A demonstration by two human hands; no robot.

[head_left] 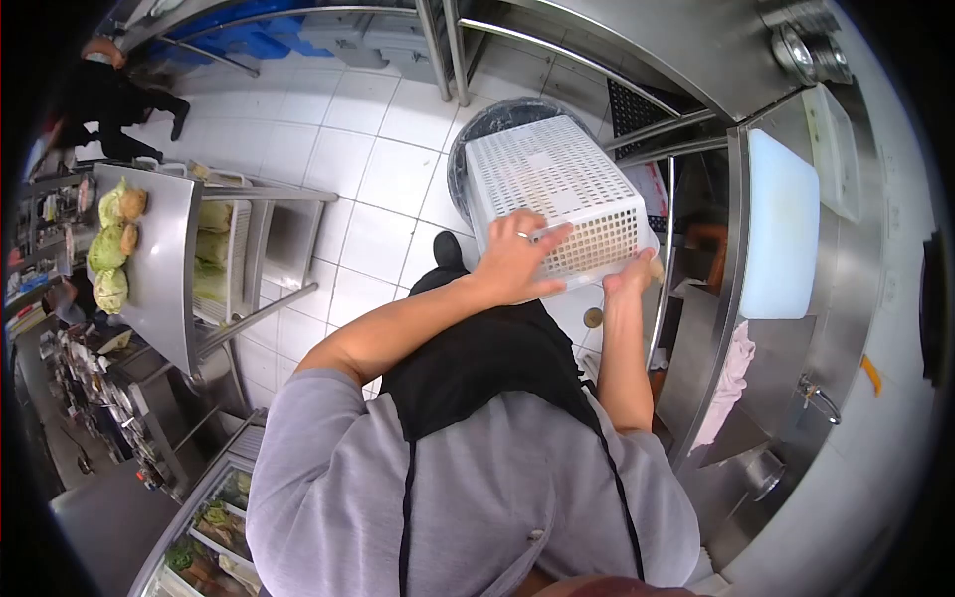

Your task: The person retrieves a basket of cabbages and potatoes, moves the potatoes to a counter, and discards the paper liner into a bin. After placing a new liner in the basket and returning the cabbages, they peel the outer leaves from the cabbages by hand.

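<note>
Above a white-tiled kitchen floor (383, 149), a person in a gray shirt and black apron (477, 348) steadies a white perforated basket (552, 169) with both bare hands. The basket lies just ahead of the torso, tipped over a dark round bin (460, 164), with one broad perforated face turned up and its near end toward the wearer.

The left hand (512, 261), a ring on one finger, lies against the near end at its left side, fingers apart and spread over the lattice rather than closed around it. The right hand (629, 279) is clamped on the lower right corner of the same end, thumb visible and the other fingers partly hidden. Most of the basket extends beyond both hands, away from the body.

At right, a light blue cutting board (782, 224) lies along a steel counter (736, 229), near a pink cloth (728, 378) and a faucet (821, 398). Metal bowls (796, 55) stand farther ahead. At left, leafy green heads (107, 247) line a steel table (164, 269), while another person in dark clothing (99, 104) is seen in the far left corner.
</note>
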